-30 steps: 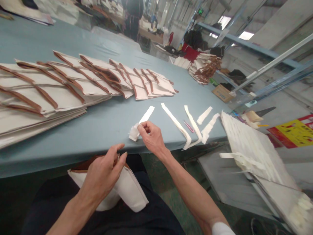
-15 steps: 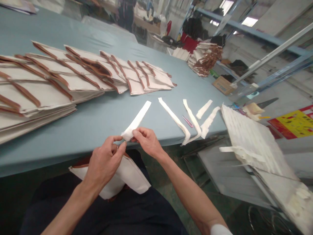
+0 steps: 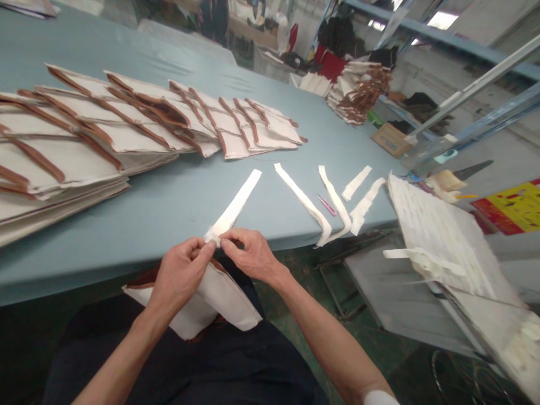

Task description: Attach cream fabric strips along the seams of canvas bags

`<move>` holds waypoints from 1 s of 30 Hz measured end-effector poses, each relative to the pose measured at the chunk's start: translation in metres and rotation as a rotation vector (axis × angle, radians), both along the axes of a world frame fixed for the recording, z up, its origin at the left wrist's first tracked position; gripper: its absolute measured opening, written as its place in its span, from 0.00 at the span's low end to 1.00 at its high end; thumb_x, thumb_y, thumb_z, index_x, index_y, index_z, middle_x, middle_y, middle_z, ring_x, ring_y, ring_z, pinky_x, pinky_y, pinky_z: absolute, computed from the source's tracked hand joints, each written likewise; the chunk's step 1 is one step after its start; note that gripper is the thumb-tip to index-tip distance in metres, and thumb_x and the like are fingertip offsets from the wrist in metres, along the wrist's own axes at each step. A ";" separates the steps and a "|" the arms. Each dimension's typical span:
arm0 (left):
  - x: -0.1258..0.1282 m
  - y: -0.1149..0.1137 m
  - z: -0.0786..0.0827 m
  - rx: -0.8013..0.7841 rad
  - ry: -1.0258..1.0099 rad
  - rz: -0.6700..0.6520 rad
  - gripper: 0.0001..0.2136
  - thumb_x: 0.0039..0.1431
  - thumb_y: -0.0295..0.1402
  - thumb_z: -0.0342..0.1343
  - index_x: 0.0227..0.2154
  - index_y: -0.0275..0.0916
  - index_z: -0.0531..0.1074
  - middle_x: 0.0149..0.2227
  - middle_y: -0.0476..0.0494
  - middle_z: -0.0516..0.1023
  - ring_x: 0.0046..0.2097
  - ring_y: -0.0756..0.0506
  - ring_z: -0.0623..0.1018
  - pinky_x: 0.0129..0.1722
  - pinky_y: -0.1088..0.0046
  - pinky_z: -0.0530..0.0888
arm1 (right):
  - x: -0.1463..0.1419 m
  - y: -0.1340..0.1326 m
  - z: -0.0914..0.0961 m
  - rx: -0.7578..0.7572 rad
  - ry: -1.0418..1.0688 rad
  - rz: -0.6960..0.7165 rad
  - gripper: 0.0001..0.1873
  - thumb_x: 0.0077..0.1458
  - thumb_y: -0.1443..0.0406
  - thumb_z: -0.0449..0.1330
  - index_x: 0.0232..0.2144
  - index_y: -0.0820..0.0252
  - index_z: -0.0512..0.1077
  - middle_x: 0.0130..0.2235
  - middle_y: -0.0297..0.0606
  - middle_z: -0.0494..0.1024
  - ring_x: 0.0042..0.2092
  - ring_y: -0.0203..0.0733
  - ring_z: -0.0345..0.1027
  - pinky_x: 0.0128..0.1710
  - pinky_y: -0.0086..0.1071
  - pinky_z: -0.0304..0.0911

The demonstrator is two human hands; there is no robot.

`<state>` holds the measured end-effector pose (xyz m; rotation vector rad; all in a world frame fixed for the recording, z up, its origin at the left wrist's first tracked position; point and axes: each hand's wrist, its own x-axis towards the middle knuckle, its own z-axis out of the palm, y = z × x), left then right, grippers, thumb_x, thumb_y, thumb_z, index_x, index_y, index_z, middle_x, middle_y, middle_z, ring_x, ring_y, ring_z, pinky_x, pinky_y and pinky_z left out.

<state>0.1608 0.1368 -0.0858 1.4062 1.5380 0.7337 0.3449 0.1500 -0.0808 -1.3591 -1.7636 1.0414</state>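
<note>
A long white fabric strip [image 3: 236, 203] lies on the blue-grey table [image 3: 169, 202], its near end at the table's front edge. My left hand [image 3: 181, 274] and my right hand [image 3: 247, 254] both pinch that near end, fingertips almost touching. Under my hands, on my lap, rests a folded white bag with brown trim [image 3: 219, 301]; neither hand holds it.
Overlapping white bags with brown straps [image 3: 126, 124] cover the table's left and middle. Several more white strips [image 3: 333, 199] and a small pink tool [image 3: 327, 205] lie to the right. A tilted stack of white sheets [image 3: 439, 236] stands right of the table. Another bag pile [image 3: 358, 93] sits farther back.
My right hand drew the strip's end from the table toward the front edge. My left hand rose off the lap bag and joined it in pinching that end.
</note>
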 end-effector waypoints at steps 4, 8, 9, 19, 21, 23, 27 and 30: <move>-0.001 -0.001 -0.004 -0.010 -0.010 0.019 0.23 0.58 0.58 0.53 0.27 0.42 0.74 0.18 0.52 0.72 0.22 0.46 0.69 0.22 0.73 0.63 | -0.001 0.002 -0.009 -0.025 0.029 -0.058 0.12 0.63 0.60 0.60 0.32 0.59 0.81 0.28 0.29 0.76 0.32 0.38 0.67 0.37 0.32 0.58; 0.002 0.000 -0.007 0.007 0.008 0.051 0.20 0.56 0.54 0.51 0.26 0.43 0.72 0.17 0.54 0.69 0.21 0.47 0.67 0.23 0.74 0.62 | -0.001 0.007 -0.017 -0.071 0.105 -0.109 0.13 0.62 0.58 0.60 0.32 0.59 0.80 0.27 0.29 0.76 0.31 0.37 0.68 0.34 0.31 0.60; 0.002 0.001 -0.007 0.014 0.016 0.057 0.19 0.56 0.54 0.51 0.26 0.43 0.72 0.17 0.54 0.68 0.21 0.48 0.66 0.23 0.74 0.62 | 0.000 0.010 -0.019 -0.082 0.129 -0.128 0.13 0.61 0.57 0.60 0.31 0.59 0.79 0.28 0.29 0.77 0.31 0.37 0.69 0.34 0.30 0.61; -0.013 -0.012 -0.006 0.141 0.226 0.127 0.18 0.61 0.51 0.51 0.32 0.42 0.77 0.17 0.54 0.73 0.23 0.44 0.74 0.27 0.71 0.67 | -0.002 0.020 -0.027 -0.124 0.243 -0.331 0.14 0.69 0.56 0.55 0.35 0.56 0.73 0.27 0.31 0.80 0.29 0.38 0.73 0.32 0.29 0.67; -0.016 -0.018 0.000 0.206 0.288 0.152 0.21 0.65 0.52 0.50 0.42 0.40 0.79 0.18 0.54 0.74 0.23 0.43 0.75 0.30 0.70 0.70 | -0.005 0.017 -0.024 -0.112 0.220 -0.339 0.11 0.69 0.58 0.58 0.34 0.56 0.73 0.26 0.29 0.80 0.30 0.38 0.74 0.35 0.30 0.67; -0.016 -0.022 0.005 0.274 0.350 0.135 0.26 0.69 0.51 0.46 0.52 0.37 0.79 0.21 0.52 0.77 0.25 0.43 0.77 0.34 0.69 0.72 | -0.007 0.015 -0.020 -0.106 0.202 -0.345 0.10 0.68 0.60 0.60 0.34 0.55 0.74 0.26 0.28 0.80 0.31 0.38 0.75 0.38 0.31 0.66; -0.009 -0.017 0.007 0.332 0.495 -0.047 0.28 0.71 0.46 0.46 0.63 0.38 0.79 0.29 0.44 0.86 0.30 0.38 0.85 0.35 0.67 0.73 | -0.009 0.015 -0.016 -0.119 0.216 -0.350 0.09 0.68 0.61 0.62 0.34 0.55 0.74 0.26 0.27 0.81 0.32 0.38 0.77 0.39 0.31 0.67; -0.003 -0.006 0.000 0.308 0.620 -0.208 0.24 0.71 0.42 0.49 0.62 0.41 0.81 0.35 0.36 0.91 0.35 0.34 0.89 0.33 0.66 0.73 | -0.010 0.019 -0.018 -0.152 0.274 -0.364 0.10 0.68 0.61 0.61 0.33 0.56 0.73 0.25 0.27 0.80 0.29 0.37 0.76 0.34 0.28 0.67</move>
